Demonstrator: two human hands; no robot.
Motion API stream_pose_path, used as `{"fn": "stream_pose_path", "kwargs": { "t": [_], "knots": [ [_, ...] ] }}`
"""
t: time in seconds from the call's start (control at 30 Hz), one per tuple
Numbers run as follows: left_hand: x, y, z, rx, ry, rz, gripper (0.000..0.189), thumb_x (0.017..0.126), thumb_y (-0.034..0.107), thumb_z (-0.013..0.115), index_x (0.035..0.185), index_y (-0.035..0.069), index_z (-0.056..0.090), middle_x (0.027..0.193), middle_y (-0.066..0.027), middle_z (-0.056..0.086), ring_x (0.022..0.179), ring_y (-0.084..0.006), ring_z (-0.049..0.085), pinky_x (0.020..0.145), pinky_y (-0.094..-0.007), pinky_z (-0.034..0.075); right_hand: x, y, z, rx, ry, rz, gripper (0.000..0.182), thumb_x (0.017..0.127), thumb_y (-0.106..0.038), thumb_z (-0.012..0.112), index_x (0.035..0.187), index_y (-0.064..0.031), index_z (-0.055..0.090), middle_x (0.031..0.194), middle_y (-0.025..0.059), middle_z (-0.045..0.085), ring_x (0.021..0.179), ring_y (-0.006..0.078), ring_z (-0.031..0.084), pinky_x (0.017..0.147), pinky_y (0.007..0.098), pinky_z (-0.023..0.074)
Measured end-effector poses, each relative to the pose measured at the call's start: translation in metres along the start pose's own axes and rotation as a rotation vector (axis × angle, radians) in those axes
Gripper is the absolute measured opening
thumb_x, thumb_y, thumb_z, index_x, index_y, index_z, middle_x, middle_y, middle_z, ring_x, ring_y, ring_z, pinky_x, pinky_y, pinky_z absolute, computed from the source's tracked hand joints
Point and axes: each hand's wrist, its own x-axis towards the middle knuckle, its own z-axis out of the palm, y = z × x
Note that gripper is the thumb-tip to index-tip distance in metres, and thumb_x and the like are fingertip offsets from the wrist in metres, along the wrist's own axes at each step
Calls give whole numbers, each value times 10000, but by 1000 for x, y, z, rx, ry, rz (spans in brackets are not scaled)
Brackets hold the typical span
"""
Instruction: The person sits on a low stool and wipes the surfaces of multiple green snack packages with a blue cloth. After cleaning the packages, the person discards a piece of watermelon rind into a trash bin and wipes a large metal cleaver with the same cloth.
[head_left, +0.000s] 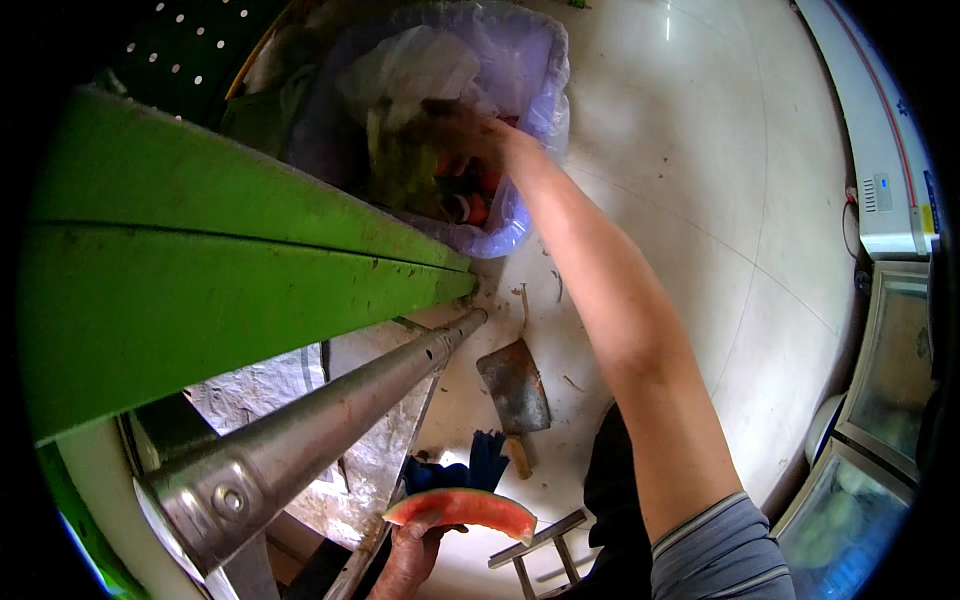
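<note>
My left hand (416, 551) holds a curved slice of watermelon (469, 510) at the bottom of the view, thumb on the red flesh. My right arm stretches up to a bin lined with a translucent purple plastic bag (551, 112). Over the bin's contents is my right hand (457, 131), dark and blurred, so its fingers cannot be made out. Inside the liner lie a pale crumpled plastic bag (420, 67), yellow-green scraps (405, 169) and red pieces (476, 210).
Green metal panels (225, 277) and a metal post (322, 420) run along the left. A cleaver (517, 386) with a wooden handle lies on the tiled floor near blue material (487, 461). A small ladder-like frame (551, 551) stands below; glass-fronted cabinets (889, 360) line the right.
</note>
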Motion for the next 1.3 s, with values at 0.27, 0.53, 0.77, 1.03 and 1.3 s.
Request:
{"fn": "stream_pose_path", "kwargs": {
  "t": [0.27,0.53,0.77,1.03,1.3],
  "knots": [
    [-1,-9,-3,-45,-4,-13,351,833,119,666,1150,-21,612,1085,-172,671,979,-333,658,811,-461,551,-58,-1,-26,1011,105,-138,458,1054,-488,294,1159,-127,556,994,124,675,680,288,641,499,381,444],
    [-4,-6,9,13,22,-17,396,793,175,699,1133,-11,612,1039,-164,677,925,-317,655,790,-435,545,-63,31,-29,1220,13,-147,513,1040,-514,295,1184,-91,547,991,134,654,628,297,614,479,407,475],
    [-5,-4,12,17,36,-15,402,785,171,693,1133,-10,606,1039,-162,676,922,-320,656,793,-440,546,-67,20,-26,1021,81,-201,482,1026,-503,404,1162,-87,604,1044,138,693,671,221,617,546,344,480],
    [-5,0,12,18,34,-30,458,757,221,718,1146,9,602,1037,-148,672,923,-306,654,796,-432,538,-2,33,7,-861,328,-329,422,905,-323,617,1174,1,639,1053,228,710,913,364,705,775,445,574],
    [-4,-6,-2,-5,-19,10,449,786,227,702,1159,-4,607,1092,-159,670,982,-313,655,813,-458,544,-16,72,37,-1043,140,-164,442,933,-226,590,1374,-215,555,1365,119,590,1264,305,549,986,395,498]
  ]
}}
